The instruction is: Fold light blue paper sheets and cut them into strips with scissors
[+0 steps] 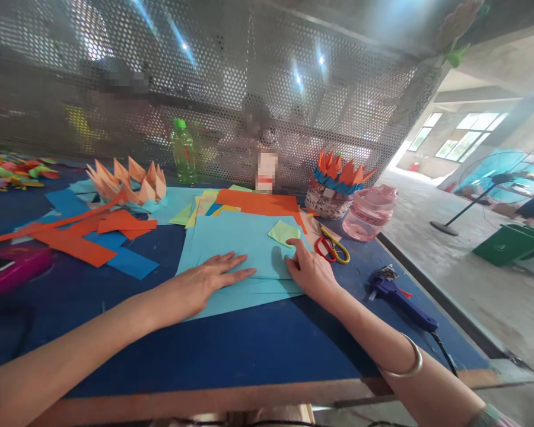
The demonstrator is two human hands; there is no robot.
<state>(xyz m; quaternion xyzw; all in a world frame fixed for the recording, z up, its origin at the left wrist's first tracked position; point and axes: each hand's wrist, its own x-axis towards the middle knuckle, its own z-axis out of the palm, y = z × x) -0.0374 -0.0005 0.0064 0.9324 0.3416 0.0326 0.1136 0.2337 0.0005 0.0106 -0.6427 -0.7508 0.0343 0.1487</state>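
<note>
My left hand point(207, 281) lies flat on a stack of light blue paper sheets point(231, 237), its fingers stretched out and holding nothing. Over the right side of the stack is my right hand point(314, 270), thumb and index finger apart, the other fingers partly hidden. The index fingertip is at the lower edge of a small pale green piece of paper point(285, 232); I cannot tell whether it touches. Just right of that hand lie scissors point(345, 254) with red and yellow handles. An orange sheet point(258, 201) shows behind the blue stack.
Orange strips point(80, 246) and a peach folded-paper ring point(129, 184) lie left. A green bottle point(184, 154) stands behind. At right are a decorated pot point(327, 198), a pink bottle point(369, 213) and a blue glue gun point(404, 302). A perforated metal screen point(213, 77) borders the table's back.
</note>
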